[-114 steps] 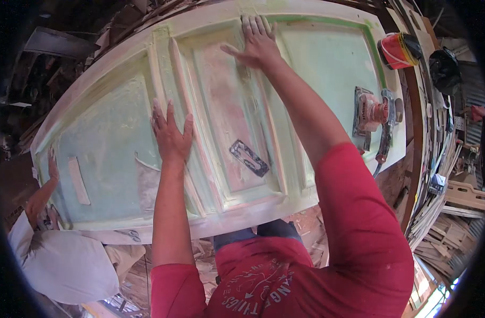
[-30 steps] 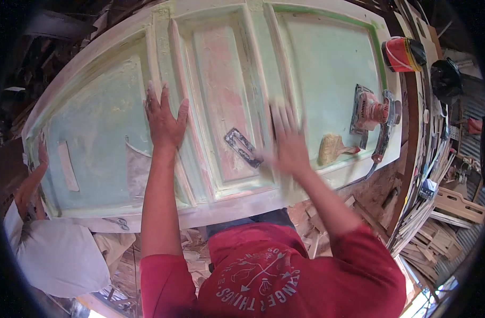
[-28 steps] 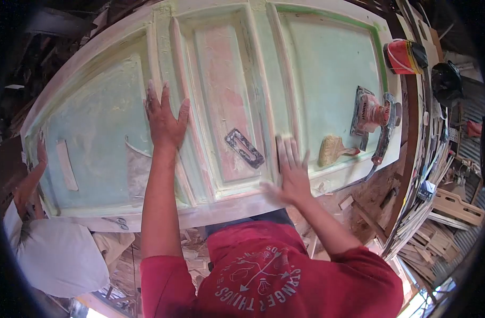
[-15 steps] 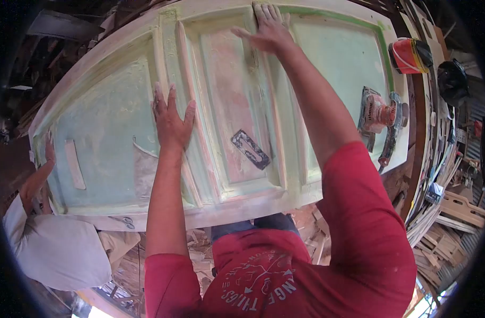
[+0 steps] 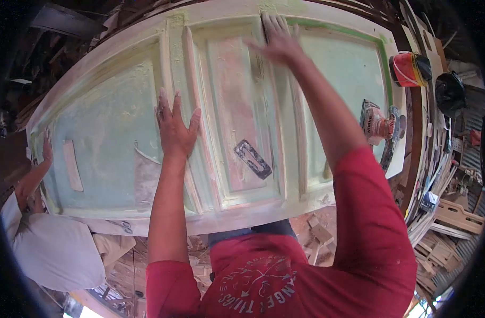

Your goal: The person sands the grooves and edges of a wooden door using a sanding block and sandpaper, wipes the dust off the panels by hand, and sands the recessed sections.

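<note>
My left hand (image 5: 177, 127) lies flat with spread fingers on the pale green panelled door (image 5: 237, 208), beside the left moulding of the middle panel. Farther up, my right hand (image 5: 282, 42) is stretched out flat over the strip right of that panel, slightly blurred. A dark edge shows along its fingers; what lies under the palm is hidden. Low in the middle panel rests a dark-edged sanding block (image 5: 253, 159). An orange power sander (image 5: 377, 126) sits at the right, partly behind my right arm.
Another person's hand (image 5: 47, 148) touches the door's left end. Nearby are a pale strip (image 5: 73, 165), a grey cloth-like piece (image 5: 147, 177) and scissors (image 5: 126, 227). A red and yellow container (image 5: 410, 69) and a black bag (image 5: 450, 91) stand at the right. Wood scraps (image 5: 320, 233) litter the floor.
My right hand has swept from the door's near edge to its far edge within the last second, and now sits slightly nearer than half a second ago. My left hand stays flat on the door.
</note>
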The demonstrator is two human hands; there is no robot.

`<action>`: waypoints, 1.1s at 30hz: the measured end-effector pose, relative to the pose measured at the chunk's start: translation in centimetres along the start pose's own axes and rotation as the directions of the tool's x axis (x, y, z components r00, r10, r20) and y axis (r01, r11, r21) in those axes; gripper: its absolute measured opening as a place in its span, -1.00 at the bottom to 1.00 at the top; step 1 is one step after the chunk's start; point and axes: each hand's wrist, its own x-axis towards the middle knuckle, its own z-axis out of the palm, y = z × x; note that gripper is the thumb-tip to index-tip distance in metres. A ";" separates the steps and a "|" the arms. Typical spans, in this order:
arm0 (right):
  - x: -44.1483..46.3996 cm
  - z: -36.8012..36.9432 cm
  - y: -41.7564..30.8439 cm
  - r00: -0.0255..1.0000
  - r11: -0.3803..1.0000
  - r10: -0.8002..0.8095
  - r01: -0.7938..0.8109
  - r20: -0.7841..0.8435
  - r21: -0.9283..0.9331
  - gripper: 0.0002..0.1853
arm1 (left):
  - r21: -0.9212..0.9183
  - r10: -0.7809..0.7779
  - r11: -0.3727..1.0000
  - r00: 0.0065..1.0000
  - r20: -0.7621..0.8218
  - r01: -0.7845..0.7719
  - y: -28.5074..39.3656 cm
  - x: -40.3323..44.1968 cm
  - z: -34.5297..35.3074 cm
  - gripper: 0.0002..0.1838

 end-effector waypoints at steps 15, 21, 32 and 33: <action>-17.3 -3.4 -3.5 0.975 0.998 0.059 -0.057 0.215 -0.017 0.45 | 0.006 -0.006 1.000 1.000 0.000 0.006 0.2 0.1 -0.2 -0.14; 3.5 -1.0 -2.2 0.994 0.995 0.085 -0.081 0.063 -0.055 0.44 | 0.013 -0.015 1.000 1.000 0.004 0.015 -0.1 0.1 -0.1 -0.11; -28.4 -4.9 -5.8 0.943 0.996 0.091 -0.091 0.320 -0.014 0.45 | 0.016 0.002 1.000 1.000 -0.008 -0.002 0.3 0.1 -0.3 -0.15; -25.5 -4.1 -5.0 0.970 0.999 0.050 -0.054 0.238 0.009 0.44 | 0.018 0.004 1.000 1.000 0.000 -0.004 0.3 0.1 -0.3 -0.15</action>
